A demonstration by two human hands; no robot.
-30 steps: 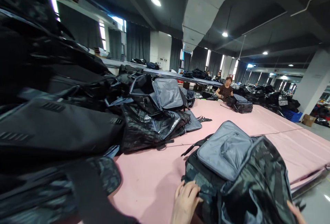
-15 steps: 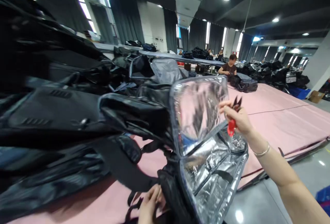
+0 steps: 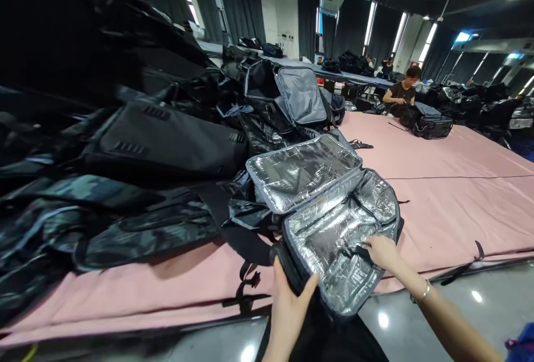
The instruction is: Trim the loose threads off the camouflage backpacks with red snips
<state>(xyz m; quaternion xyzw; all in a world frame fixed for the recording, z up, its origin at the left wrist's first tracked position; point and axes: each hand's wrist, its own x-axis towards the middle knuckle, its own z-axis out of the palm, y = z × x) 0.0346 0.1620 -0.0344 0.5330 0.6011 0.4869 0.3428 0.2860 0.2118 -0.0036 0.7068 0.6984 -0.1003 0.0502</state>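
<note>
One open insulated backpack, foil-lined, lies at the near edge of the pink table, its lid flipped back. Two hands work it: the left hand grips its near rim, and the right hand pinches a black strap inside. Half a second ago the bag was raised with the right hand at its lid; now it lies flat. One person sits opposite; a pile of dark bags lies on the left.

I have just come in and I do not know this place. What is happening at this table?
A person is handling an open insulated bag with silver lining at the edge of a pink table. The left hand grips the bag's near rim, and the right hand reaches inside onto the lining. The lid lies folded back. A big pile of dark bags fills the left side. Farther back, another person sits with a bag.
</note>
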